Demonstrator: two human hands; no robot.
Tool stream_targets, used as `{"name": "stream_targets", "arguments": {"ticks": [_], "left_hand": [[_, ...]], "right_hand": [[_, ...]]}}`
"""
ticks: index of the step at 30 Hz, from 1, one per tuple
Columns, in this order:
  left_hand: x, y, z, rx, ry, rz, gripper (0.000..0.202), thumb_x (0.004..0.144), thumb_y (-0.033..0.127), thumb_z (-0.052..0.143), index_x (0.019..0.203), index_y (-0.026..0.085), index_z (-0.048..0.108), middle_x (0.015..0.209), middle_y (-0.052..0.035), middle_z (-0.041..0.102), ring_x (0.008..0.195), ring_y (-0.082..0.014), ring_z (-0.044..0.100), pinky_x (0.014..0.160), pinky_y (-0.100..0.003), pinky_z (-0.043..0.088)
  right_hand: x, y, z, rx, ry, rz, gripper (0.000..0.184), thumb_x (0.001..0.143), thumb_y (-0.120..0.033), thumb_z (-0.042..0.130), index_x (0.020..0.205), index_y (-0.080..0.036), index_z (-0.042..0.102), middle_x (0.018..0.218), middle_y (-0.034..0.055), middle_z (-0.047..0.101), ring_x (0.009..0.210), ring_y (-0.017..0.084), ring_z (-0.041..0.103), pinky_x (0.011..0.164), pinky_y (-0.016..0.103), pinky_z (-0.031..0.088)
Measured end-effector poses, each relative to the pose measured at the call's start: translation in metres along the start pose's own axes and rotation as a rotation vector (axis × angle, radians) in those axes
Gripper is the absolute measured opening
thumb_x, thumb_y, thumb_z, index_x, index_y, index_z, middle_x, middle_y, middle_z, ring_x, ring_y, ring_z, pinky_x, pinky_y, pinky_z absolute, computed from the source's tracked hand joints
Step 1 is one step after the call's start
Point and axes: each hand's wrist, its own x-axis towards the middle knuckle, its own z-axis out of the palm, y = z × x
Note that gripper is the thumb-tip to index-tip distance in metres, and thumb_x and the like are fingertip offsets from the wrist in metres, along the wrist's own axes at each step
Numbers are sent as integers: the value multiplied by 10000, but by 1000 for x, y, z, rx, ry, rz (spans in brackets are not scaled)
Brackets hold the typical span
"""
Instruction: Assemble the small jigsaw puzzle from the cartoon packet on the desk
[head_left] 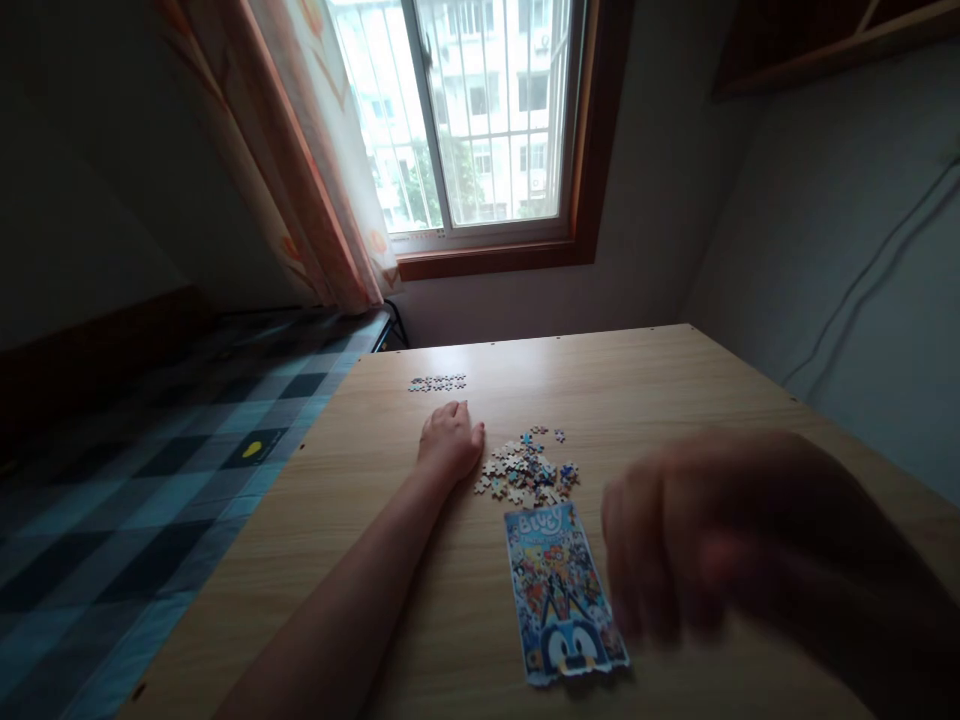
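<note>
Little grey cardboard puzzle pieces (439, 383) sit in rows past the left hand (451, 440), its fingers lying loose. Right of them — a colourful puzzle heap (529, 470), then a blue paper picture (561, 590) beside the right hand (671, 540) — fingers too blurry to tell.

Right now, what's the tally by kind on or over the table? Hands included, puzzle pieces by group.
Hands: 2 (left hand, right hand)
Picture sheet: 1
Loose puzzle pile, nearby strays included: 1
Puzzle group in rows: 1
Total: 5. Both groups are too small or overlapped to count piece by piece.
</note>
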Motion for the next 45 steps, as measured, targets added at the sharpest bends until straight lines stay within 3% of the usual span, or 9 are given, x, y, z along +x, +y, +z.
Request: {"name": "stream_targets", "arguments": {"ticks": [3,5,9,13,17,22,34,41,45], "left_hand": [[0,1,0,-6,-4,-13,522,947,400,429,1342,82,550,1349,-165,572,1240,-284,498,1070,-373,376],[1,2,0,-1,-10,-19,513,945,402,424,1328,90,562,1354,-167,566,1251,-292,492,1071,-383,376],[5,0,2,1,-24,-14,515,940,408,417,1327,99,558,1375,-169,549,1257,-295,490,1073,-391,371],[15,-1,3,-3,-47,7,498,937,405,405,1314,123,567,1376,-158,545,1263,-285,474,1070,-387,364],[21,-1,0,-1,-42,10,461,938,404,394,1271,168,606,1347,-136,546,1228,-277,468,1021,-376,386],[19,-2,-2,71,-46,-124,483,944,474,372,1306,256,606,1359,-142,515,1231,-353,411,974,-471,374],[21,-18,-10,82,-133,-95,535,958,564,345,1399,331,538,1299,-132,535,1187,-346,428,971,-466,374],[18,-17,-8,84,-98,-101,562,962,541,362,1457,300,475,1318,-130,535,1191,-331,432,989,-434,365],[18,-16,-7,78,-89,-116,531,966,538,341,1397,296,538,1304,-132,543,1189,-338,426,991,-453,358]], "right_hand": [[56,49,-7,132,184,86,385,936,-415,560,609,-212,545,554,-5,547,529,124,567,533,260,504],[73,93,-20,70,330,133,344,899,-412,595,632,-199,553,578,-9,560,528,111,550,490,231,457],[68,165,-40,-172,268,283,344,874,-454,584,703,-159,634,638,30,624,568,125,567,524,241,449],[53,197,-36,-404,178,274,329,880,-432,547,806,-148,695,729,58,685,685,168,627,633,272,478],[45,199,-30,-626,81,206,306,914,-375,510,832,-163,714,780,60,714,697,175,632,650,284,462],[37,188,-31,-644,154,112,280,919,-360,530,802,-171,700,809,73,719,731,184,642,661,285,484],[37,191,-33,-527,119,232,308,914,-388,533,797,-163,707,731,51,681,695,178,628,639,272,466],[36,190,-33,-524,77,266,342,924,-421,520,822,-158,714,688,40,648,640,167,598,586,260,442],[36,191,-32,-532,55,247,342,927,-412,514,819,-159,716,698,47,654,641,168,596,583,262,443]]}}
